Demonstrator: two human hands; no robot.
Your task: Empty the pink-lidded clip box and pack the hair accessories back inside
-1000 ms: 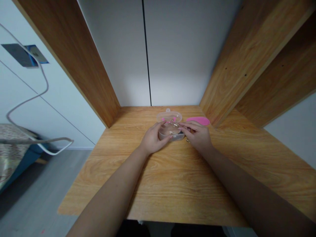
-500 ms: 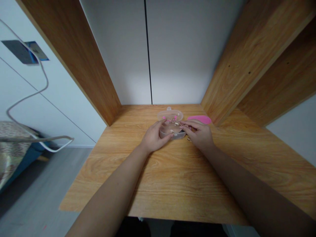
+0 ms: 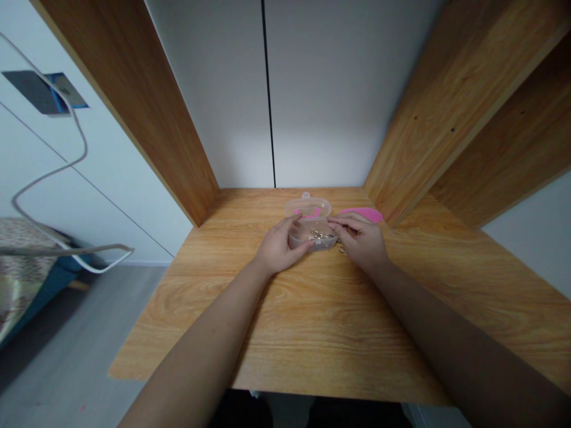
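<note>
Counted on the light wooden desk [image 3: 312, 333]: one small clear oval plastic case [image 3: 323, 245], lid [image 3: 307, 208] hinged up behind it; one flat pink oval piece [image 3: 363, 213] just beside it, to the right; one tiny metal ring [image 3: 341, 250] lying on the wood by the right hand [image 3: 360, 242]; inside the case, a cluster of thin metal tools [image 3: 319, 235] (too small and tangled to count). Case standing toward the back of the desk, near the white wall, between both hands. Left hand [image 3: 277, 248] curled round the case's left side, thumb at the far rim, fingers at the near wall, gripping it. Right hand's fingers [image 3: 345, 224] drawn close together, tips at the case's right rim; whether pinching anything, cannot tell. Pink streaks showing through the lid, unclear. Both forearms cut off by the lower edge.
</note>
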